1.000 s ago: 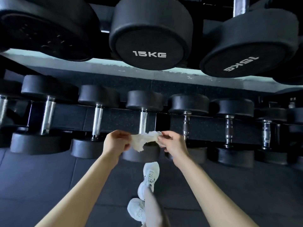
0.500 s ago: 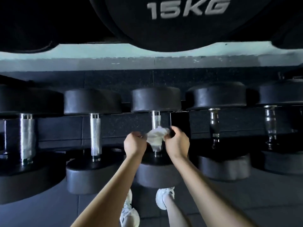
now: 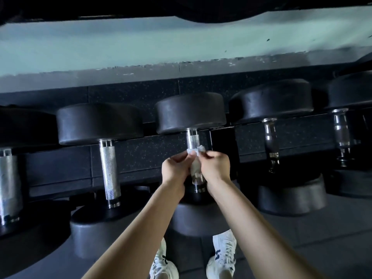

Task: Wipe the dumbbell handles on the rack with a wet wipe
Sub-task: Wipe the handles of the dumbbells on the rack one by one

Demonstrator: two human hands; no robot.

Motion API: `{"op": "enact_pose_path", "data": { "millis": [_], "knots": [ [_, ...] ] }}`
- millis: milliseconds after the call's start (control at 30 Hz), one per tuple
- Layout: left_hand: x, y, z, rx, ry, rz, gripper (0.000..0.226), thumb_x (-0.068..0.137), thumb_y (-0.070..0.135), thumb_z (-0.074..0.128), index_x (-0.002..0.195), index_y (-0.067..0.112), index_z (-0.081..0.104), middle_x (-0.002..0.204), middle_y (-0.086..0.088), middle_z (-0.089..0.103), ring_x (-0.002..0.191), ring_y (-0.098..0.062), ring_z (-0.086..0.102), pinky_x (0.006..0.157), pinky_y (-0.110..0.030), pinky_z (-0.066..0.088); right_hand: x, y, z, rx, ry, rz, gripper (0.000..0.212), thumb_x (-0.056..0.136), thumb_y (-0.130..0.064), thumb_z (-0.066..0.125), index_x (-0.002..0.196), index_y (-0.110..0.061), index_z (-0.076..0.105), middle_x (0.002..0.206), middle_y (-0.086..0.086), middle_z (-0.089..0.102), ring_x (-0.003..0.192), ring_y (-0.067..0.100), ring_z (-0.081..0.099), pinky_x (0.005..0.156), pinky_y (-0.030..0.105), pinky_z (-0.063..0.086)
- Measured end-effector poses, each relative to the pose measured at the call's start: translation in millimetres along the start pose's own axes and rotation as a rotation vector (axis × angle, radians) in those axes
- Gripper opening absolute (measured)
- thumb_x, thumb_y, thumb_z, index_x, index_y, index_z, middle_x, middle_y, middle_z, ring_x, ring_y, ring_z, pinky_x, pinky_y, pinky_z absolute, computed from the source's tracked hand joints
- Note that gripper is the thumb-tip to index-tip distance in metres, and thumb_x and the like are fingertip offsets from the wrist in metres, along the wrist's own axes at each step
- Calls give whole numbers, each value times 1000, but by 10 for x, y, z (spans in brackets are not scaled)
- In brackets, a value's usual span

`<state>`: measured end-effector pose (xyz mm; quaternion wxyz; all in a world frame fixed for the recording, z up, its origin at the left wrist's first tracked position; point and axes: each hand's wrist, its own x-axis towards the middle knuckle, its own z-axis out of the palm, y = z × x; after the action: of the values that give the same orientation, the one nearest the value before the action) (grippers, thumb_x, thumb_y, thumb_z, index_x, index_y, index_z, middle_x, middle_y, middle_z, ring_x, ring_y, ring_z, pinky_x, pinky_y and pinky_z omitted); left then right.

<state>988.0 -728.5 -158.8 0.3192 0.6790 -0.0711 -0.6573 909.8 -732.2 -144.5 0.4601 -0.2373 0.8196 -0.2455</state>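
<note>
A row of black dumbbells lies on the low rack (image 3: 60,166). The middle dumbbell (image 3: 190,112) has a knurled silver handle (image 3: 192,140). A white wet wipe (image 3: 196,152) is draped over that handle, its lower part hanging between my hands. My left hand (image 3: 175,168) pinches the wipe's left side and my right hand (image 3: 216,166) pinches its right side, both held close against the handle. The lower half of the handle is partly hidden behind the wipe and my fingers.
Neighbouring dumbbells flank it: one with a silver handle (image 3: 109,170) at left, one with a dark contoured handle (image 3: 271,143) at right. A heavier upper tier (image 3: 201,9) overhangs at the top. My white shoes (image 3: 223,256) stand on the dark floor below.
The camera has come much closer and lower to the rack. Both hands carried the wipe from mid-air onto the middle dumbbell's handle and now hold it bunched against the metal.
</note>
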Motion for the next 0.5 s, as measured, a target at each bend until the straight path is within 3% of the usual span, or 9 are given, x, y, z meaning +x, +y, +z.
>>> {"op": "enact_pose_path", "data": {
  "millis": [100, 167, 267, 333, 367, 433, 500],
  "knots": [
    [36, 78, 67, -89, 14, 14, 12, 84, 15, 68, 91, 6, 69, 88, -12, 70, 71, -19, 65, 72, -30, 58, 58, -180, -18, 332, -47, 128, 2, 81, -4, 70, 82, -3, 70, 61, 0, 60, 57, 11, 56, 47, 15, 45],
    [68, 106, 103, -115, 20, 46, 22, 83, 17, 69, 99, 2, 69, 96, -15, 70, 76, -21, 65, 78, -32, 57, 124, -281, -31, 445, -90, 161, 13, 79, 6, 67, 84, -5, 68, 66, 3, 62, 58, 11, 57, 47, 14, 48],
    [116, 130, 127, -111, 38, 103, 33, 80, 21, 72, 106, 1, 68, 99, -16, 71, 84, -24, 67, 85, -38, 56, 225, -346, -15, 503, -101, 170, 23, 79, 10, 62, 69, -11, 61, 70, 7, 63, 65, 19, 61, 62, 24, 53],
    [122, 103, 120, -39, 53, 149, 35, 78, 25, 74, 105, 3, 69, 99, -14, 72, 88, -24, 68, 87, -36, 55, 234, -297, -22, 473, -117, 148, 21, 81, 5, 65, 69, -11, 62, 72, 7, 64, 67, 18, 62, 66, 23, 53],
    [98, 74, 102, 7, 56, 163, 34, 78, 26, 73, 103, 3, 70, 96, -12, 72, 86, -22, 68, 85, -34, 56, 197, -243, -54, 410, -121, 125, 17, 81, 1, 68, 70, -11, 63, 71, 5, 64, 63, 13, 61, 61, 16, 51],
    [47, -12, 35, 114, 71, 183, 26, 80, 23, 72, 98, 5, 71, 87, -7, 72, 72, -10, 67, 73, -22, 56, 97, -103, -126, 263, -130, 69, 8, 79, -3, 72, 79, -9, 66, 66, -2, 61, 51, -1, 57, 47, 5, 42],
    [-10, -120, -31, 233, 84, 198, 19, 81, 20, 71, 96, 9, 72, 76, 1, 68, 54, 5, 61, 57, -8, 50, 12, 10, -183, 196, -149, 71, 12, 77, -2, 73, 89, -3, 70, 65, -4, 61, 42, -7, 53, 43, 3, 39]
  ]
}}
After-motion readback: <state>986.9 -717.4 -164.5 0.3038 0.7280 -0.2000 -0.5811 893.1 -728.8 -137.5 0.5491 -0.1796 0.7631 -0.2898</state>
